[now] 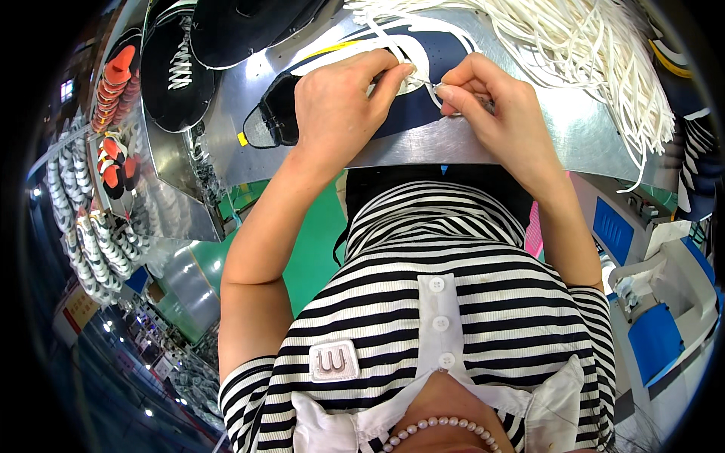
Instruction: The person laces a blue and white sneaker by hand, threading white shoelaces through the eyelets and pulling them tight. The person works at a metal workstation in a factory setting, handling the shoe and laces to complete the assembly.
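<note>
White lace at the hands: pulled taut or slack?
Taut: the white lace runs straight between left hand and right hand over the navy shoe upper.

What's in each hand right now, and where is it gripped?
Both hands pinch a white lace near its end: left hand against the navy shoe upper, right hand just beside it.
</note>
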### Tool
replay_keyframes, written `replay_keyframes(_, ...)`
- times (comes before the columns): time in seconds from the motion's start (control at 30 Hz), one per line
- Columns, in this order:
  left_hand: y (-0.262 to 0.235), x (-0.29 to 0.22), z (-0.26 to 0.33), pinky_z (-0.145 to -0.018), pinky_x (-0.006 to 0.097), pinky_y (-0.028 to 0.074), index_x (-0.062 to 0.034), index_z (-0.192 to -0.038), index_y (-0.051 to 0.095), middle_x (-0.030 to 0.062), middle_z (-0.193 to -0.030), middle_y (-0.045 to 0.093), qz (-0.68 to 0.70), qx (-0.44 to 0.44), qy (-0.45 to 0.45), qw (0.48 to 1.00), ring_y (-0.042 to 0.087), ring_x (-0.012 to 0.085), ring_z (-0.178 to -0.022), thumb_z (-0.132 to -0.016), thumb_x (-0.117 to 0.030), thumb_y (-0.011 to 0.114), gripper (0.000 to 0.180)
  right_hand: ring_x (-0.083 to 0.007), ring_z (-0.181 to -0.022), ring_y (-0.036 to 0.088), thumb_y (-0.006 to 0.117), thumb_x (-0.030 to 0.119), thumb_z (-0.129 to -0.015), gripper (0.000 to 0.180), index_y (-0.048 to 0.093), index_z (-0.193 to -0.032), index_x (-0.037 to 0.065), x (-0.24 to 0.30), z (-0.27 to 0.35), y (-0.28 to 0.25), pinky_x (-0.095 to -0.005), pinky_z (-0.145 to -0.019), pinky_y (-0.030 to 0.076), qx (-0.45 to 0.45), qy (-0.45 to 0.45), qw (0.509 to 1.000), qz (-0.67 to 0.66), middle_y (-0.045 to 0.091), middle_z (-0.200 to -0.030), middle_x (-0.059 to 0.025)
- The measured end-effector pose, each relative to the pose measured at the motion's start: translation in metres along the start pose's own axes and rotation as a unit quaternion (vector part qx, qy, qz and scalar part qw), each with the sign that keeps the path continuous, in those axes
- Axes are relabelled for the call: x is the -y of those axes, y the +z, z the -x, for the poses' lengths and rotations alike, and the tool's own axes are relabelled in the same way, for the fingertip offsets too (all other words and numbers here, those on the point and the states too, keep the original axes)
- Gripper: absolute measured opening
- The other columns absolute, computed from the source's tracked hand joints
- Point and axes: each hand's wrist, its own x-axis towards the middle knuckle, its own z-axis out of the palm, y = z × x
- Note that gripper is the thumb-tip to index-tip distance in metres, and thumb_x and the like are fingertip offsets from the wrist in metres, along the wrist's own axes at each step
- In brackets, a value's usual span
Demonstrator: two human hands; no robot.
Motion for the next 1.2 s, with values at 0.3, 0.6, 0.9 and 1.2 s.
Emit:
replay_keyframes(0.3,-0.001,0.003,-0.001,-0.056,0.029,0.048,-0.0051,-0.083,0.071,0.0081,-0.069,0.067,0.021,0.012,0.007,1.0,0.064,0.0198,-0.059,-0.085,-0.022,0.075,0.018,-0.0104,-0.072,0.065,0.065,0.011,-0.094,0.013,0.06,-0.093,-0.001,0.005,-0.003,-0.004,-0.0233,-0.068,0.051,0.055,0.027,0.994,0.087,0.067,-0.075,-0.0057)
replay_keyframes(0.6,-0.01,0.011,-0.001,-0.067,0.033,0.052,-0.0047,-0.093,0.071,0.0105,-0.077,0.069,0.111,0.098,-0.015,0.989,0.067,0.0242,-0.071,-0.083,-0.02,0.074,0.018,-0.0268,-0.058,0.064,0.067,0.015,-0.089,0.015,0.059,-0.085,0.003,-0.004,-0.005,0.005,-0.0361,-0.056,0.049,0.006,-0.007,0.993,0.116,0.064,-0.064,-0.0099)
replay_keyframes(0.9,-0.009,0.011,0.01,-0.069,0.034,0.052,-0.0048,-0.103,0.067,0.0103,-0.081,0.068,0.146,0.075,-0.004,0.986,0.067,0.0258,-0.077,-0.082,-0.011,0.071,0.023,-0.0351,-0.067,0.067,0.066,0.009,-0.082,0.018,0.053,-0.089,0.0,-0.011,-0.014,0.049,-0.0437,-0.059,0.052,-0.044,-0.079,0.958,0.273,0.065,-0.069,-0.0169)
replay_keyframes(1.2,-0.015,0.02,0.05,-0.057,0.028,0.048,-0.009,-0.096,0.062,-0.0004,-0.077,0.059,-0.015,-0.076,0.321,0.944,0.059,0.0158,-0.065,-0.071,-0.009,0.067,0.025,-0.0088,-0.092,0.062,0.068,0.037,-0.091,0.034,0.063,-0.108,0.008,0.008,0.011,-0.069,-0.0242,-0.071,0.048,-0.16,0.068,0.983,0.054,0.069,-0.102,-0.0029)
